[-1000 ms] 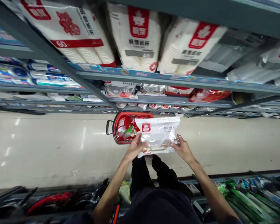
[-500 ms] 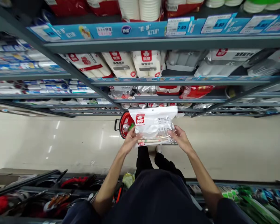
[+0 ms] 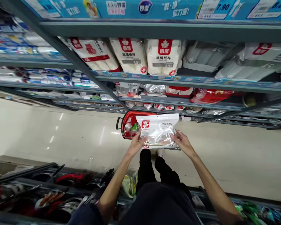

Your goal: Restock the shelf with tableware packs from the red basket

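A white and clear plastic packet of disposable tableware [image 3: 158, 128] is held between my two hands, its printed header uppermost. My left hand [image 3: 137, 143] grips the packet's lower left edge, thumb on the front. On the opposite side, my right hand [image 3: 182, 142] has its lower right edge, thumb also on the front. Both hands' remaining fingers are partly hidden behind the packet. On the floor beyond, a red shopping basket [image 3: 123, 126] with a black handle is partly covered by the packet; a few items, one of them green, show inside it.
A shelf unit [image 3: 154, 29] stands in front, with packs of paper cups [image 3: 164, 57] and bagged tableware. Further left are shelves of blue and white packages [image 3: 11, 51]. Behind me, a low rack holds kitchen utensils [image 3: 51, 200]. Pale tiled floor [image 3: 84, 134] runs between.
The view has shifted, and the shelves sit higher and larger in it. The packet, still in both hands, has tilted somewhat, and more of the red basket shows.
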`<action>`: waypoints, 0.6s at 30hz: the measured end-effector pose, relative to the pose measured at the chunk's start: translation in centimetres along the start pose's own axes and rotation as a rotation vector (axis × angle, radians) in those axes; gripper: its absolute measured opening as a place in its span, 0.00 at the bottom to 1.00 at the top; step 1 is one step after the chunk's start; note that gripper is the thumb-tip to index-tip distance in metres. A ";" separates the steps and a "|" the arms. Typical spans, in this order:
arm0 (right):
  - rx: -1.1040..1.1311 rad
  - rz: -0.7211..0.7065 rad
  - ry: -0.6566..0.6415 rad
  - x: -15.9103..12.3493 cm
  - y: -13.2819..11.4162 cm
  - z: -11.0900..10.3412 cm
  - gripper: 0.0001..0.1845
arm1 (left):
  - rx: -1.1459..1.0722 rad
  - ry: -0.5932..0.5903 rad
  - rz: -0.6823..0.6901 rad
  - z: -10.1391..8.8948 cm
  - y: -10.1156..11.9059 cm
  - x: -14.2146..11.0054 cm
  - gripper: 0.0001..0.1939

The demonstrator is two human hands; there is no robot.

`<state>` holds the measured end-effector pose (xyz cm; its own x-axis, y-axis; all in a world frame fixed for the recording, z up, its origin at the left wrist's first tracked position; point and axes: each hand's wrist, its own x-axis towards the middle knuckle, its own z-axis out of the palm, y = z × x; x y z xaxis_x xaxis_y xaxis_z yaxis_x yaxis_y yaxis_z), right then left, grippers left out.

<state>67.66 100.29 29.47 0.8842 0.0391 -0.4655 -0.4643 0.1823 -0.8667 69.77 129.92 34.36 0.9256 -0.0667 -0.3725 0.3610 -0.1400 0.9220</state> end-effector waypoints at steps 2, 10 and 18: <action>-0.024 0.002 -0.019 1.1 0.6 0.6 0.40 | -0.013 0.018 -0.016 -0.5 -0.9 0.7 0.33; -0.080 0.074 -0.032 2.9 4.8 2.2 0.39 | -0.111 0.078 -0.154 -1.9 -6.3 1.5 0.34; -0.113 0.086 -0.074 3.8 6.2 3.6 0.36 | -0.069 0.071 -0.155 -3.4 -8.2 1.8 0.32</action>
<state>68.30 105.07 22.97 0.8404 0.1227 -0.5280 -0.5376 0.0640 -0.8408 68.87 134.31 26.45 0.8629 0.0212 -0.5048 0.5049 -0.0752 0.8599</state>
